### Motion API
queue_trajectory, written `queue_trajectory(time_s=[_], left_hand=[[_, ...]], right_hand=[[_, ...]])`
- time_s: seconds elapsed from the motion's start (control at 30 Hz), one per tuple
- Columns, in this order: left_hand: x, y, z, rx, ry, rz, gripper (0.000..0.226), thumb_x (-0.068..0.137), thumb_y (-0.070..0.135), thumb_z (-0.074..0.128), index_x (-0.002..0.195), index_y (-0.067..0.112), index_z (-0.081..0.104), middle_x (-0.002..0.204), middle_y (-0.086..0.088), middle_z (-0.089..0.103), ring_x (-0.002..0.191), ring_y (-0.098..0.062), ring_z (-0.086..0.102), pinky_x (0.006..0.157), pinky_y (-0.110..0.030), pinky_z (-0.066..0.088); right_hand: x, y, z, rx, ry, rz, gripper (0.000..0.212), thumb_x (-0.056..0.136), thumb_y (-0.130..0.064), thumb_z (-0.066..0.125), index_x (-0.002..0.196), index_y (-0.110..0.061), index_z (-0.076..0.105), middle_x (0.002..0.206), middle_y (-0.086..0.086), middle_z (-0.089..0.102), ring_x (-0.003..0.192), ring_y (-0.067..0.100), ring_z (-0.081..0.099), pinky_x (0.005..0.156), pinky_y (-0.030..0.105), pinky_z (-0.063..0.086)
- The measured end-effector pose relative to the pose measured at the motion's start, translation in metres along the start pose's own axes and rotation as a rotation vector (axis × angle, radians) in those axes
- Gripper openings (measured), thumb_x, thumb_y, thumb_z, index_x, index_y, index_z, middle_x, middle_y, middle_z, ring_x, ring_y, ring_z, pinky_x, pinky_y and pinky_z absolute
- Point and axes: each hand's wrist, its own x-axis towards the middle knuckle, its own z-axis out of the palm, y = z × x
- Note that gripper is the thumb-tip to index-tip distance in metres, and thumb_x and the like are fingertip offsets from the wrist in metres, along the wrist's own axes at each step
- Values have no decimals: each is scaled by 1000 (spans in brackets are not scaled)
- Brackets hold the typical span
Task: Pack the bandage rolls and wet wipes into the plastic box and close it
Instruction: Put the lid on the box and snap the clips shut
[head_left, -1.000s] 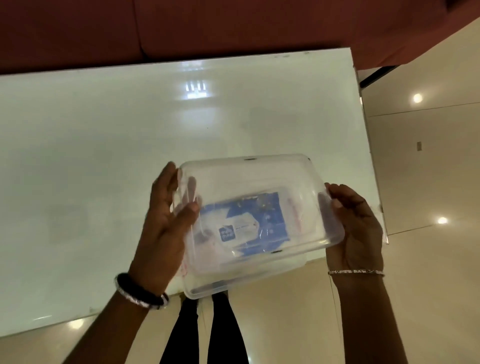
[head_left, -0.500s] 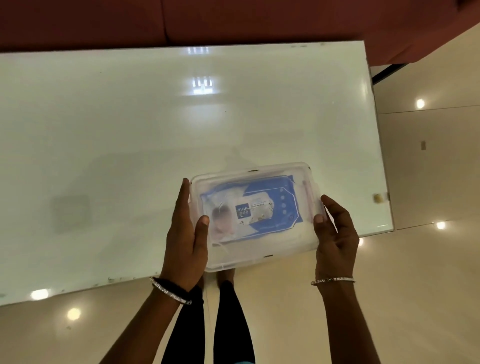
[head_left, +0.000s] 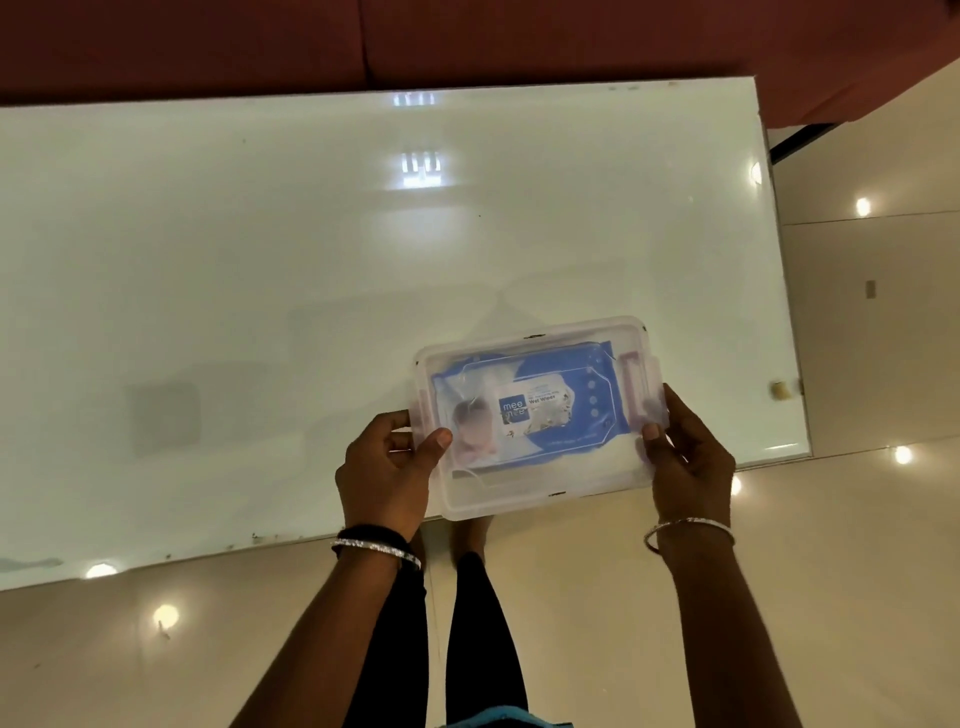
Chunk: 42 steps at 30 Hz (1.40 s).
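Note:
A clear plastic box (head_left: 540, 496) with its lid on lies level at the near edge of the white table (head_left: 260, 291). Through the lid I see a blue and white pack of wet wipes (head_left: 524, 410) lying flat inside. Bandage rolls are not visible; the pack covers whatever lies beneath it. My left hand (head_left: 387, 467) grips the box's left end, thumb on the lid. My right hand (head_left: 688, 457) grips the right end, beside the pinkish side latch (head_left: 632, 384).
The glossy table reaches far to the left and back, ending at a red-brown sofa (head_left: 467, 41). A small beige piece (head_left: 777, 389) sits at the table's right edge. Below the near edge are shiny floor tiles and my legs (head_left: 467, 623).
The box was held tilted above the table edge; it has come down and levelled onto the table, both hands still on its ends. The camera view also shifted back.

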Motion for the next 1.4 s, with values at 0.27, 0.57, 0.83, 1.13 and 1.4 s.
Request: queue_trajectory(time_s=[0.27,0.57,0.83,1.13,1.4], left_hand=[[11,-11,-7,-204,-208,-79,44,64,47,82,97,22,65,85,-10,74,83,-32,70,81,-53,57],[23,-34,-42,-661,-279,-134,19,80,23,71,92,16,59,100,-2,70,93,-16,69,76,-39,55],[64,-42,-102,-733,-253,-98,18,75,23,68,92,22,63,96,1,72,83,-10,70,70,-28,55],[85,-20,-113,-406,65,-15,52,70,14,81,116,21,59,99,-14,72,88,-29,70,74,-39,58],[73,-11,-98,123,388,72,56,72,39,79,121,18,62,97,-3,76,87,-24,72,80,-26,48]], right_hand=[[18,-21,-20,79,-203,154,66,52,-41,88,112,-18,72,100,2,77,103,26,70,82,27,57],[-11,-29,27,210,-256,176,33,67,-28,79,95,-11,73,87,1,77,82,14,72,72,29,60],[-18,-53,102,255,-401,280,18,93,-18,58,80,-7,61,81,6,67,76,16,67,61,25,56],[8,-61,124,275,-463,331,18,90,-20,59,74,-11,60,77,3,64,69,10,64,62,26,53],[15,-55,120,324,-584,408,34,72,-38,78,90,-11,66,116,19,59,109,33,54,100,53,37]])
